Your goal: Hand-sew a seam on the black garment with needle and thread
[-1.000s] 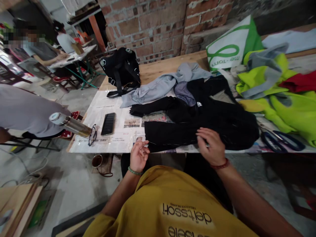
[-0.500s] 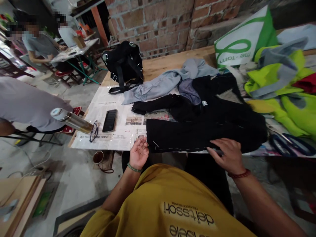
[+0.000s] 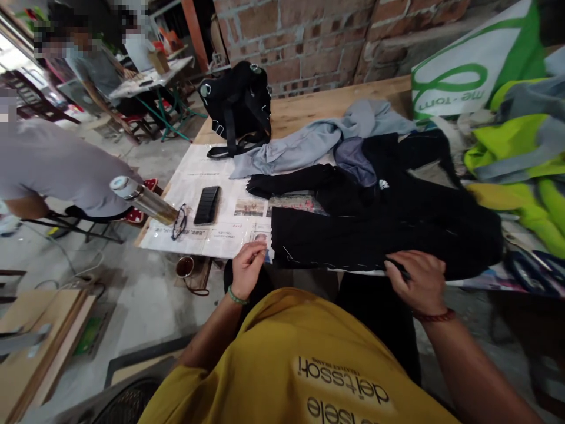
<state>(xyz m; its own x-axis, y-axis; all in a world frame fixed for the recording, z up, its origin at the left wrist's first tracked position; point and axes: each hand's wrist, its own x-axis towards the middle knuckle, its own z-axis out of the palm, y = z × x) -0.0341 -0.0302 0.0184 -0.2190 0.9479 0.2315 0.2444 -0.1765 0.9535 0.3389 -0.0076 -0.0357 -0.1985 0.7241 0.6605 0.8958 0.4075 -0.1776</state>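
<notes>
Right hand (image 3: 417, 280) sits farther along edge of black garment (image 3: 326, 235) than one second ago, gripping cloth, we judge to steady it. Left hand (image 3: 249, 265) curled closed beside garment's end; we cannot tell if holding anything. Garment lies flat on surface (image 3: 375, 89).

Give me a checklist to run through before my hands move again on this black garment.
1. Black garment laid out on the table: ok.
2. Right-hand grip on the garment: ok, at its near edge.
3. Left-hand grip holding thread or needle: cannot tell; fingers are drawn together beside the garment's end, anything thin is too small to see.
4. White stitches visible along the near edge: ok.
5. Phone and eyeglasses clear of the garment: ok.
6. Scissors in view: ok, to the garment's right.
</notes>
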